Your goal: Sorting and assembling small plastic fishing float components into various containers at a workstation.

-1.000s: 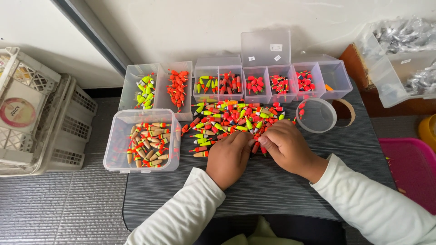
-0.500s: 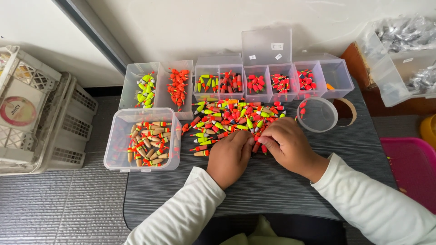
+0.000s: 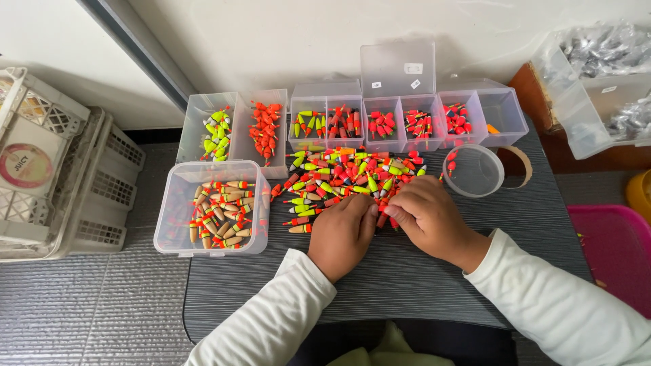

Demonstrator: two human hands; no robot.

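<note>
Floats [image 3: 349, 173], small and bright in red, orange, yellow and green, lie in a loose heap on the dark ribbed table [image 3: 407, 278], just in front of a row of clear boxes. Both hands rest at the near edge of the heap. The left hand [image 3: 341, 234] lies knuckles up, fingers curled down onto the floats at the pile's edge; whether it grips one I cannot tell. The right hand [image 3: 428, 217] sits just beside it, thumb and forefinger drawn together at a red float where the two hands nearly touch; the fingers hide what is pinched. Both sleeves are white.

Behind the heap the divided boxes [image 3: 380, 122] hold sorted floats, mostly red ones, with a lid standing upright at the back. Left of them a two-part box [image 3: 234, 125] holds yellow-green floats in one half and orange in the other. A tub [image 3: 211, 207] at the table's left edge holds tan-bodied floats with red tips. A round clear lid [image 3: 473, 169] lies right of the heap, touching a tape ring [image 3: 519, 166]. A white crate [image 3: 54, 176] stands on the floor to the left; a pink bin [image 3: 614, 244] is at the right.
</note>
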